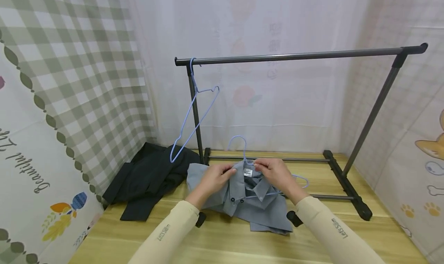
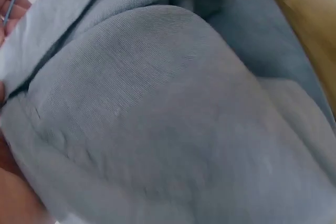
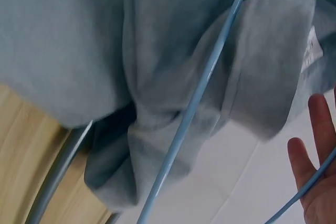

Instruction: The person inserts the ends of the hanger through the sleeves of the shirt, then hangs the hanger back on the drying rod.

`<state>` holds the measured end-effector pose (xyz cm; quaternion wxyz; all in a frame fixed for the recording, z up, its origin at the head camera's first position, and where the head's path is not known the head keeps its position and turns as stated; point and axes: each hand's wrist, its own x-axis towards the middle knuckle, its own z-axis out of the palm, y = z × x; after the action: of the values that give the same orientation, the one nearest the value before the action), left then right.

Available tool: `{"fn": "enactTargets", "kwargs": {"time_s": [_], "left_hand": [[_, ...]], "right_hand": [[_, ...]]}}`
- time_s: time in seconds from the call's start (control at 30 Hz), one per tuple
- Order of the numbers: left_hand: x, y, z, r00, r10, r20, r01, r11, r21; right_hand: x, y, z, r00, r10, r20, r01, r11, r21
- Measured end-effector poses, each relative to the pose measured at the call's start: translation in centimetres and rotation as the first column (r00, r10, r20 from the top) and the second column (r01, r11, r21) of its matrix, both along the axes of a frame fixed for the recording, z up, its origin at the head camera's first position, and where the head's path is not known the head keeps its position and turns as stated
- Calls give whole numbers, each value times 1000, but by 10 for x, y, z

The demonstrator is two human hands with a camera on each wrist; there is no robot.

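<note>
A grey-blue button-up shirt [image 1: 239, 187] with dark buttons is held bunched over the table. My left hand [image 1: 216, 177] pinches its collar edge between thumb and fingers; in the left wrist view the cloth fills most of the frame. My right hand [image 1: 275, 173] pinches a light-blue wire hanger [image 1: 244, 150] just below the hook, beside the white neck label [image 1: 248, 172]. The hanger's right end sticks out past the shirt, and its lower bar crosses the shirt front. Its left end is hidden by cloth. In the right wrist view the wire [image 3: 197, 95] runs in front of the shirt.
A dark metal clothes rack [image 1: 298, 57] stands behind my hands, its base bars on the wooden table [image 1: 222, 244]. A second blue hanger [image 1: 194, 117] hangs bare at the rack's left end. Folded black clothing [image 1: 149, 179] lies at the left. Patterned curtains enclose the back and sides.
</note>
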<state>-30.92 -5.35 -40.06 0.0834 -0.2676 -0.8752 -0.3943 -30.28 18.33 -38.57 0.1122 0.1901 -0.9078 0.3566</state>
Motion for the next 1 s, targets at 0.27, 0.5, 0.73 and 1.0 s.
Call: {"fn": "enactTargets", "kwargs": {"time_s": [0.27, 0.5, 0.73, 1.0], "left_hand": [[-6, 10, 4, 999, -36, 29, 35, 999, 17], [-3, 17, 14, 992, -127, -2, 126, 990, -64], [6, 22, 11, 977, -1, -214, -10, 999, -49], [8, -14, -30, 715, 309, -627, -363, 931, 45]], "right_hand": [[5, -3, -1, 999, -35, -39, 36, 999, 31], [5, -10, 11, 998, 11, 60, -20, 986, 163], [5, -10, 14, 990, -7, 143, 3, 1000, 29], [-1, 18, 39, 991, -60, 120, 61, 998, -4]]}}
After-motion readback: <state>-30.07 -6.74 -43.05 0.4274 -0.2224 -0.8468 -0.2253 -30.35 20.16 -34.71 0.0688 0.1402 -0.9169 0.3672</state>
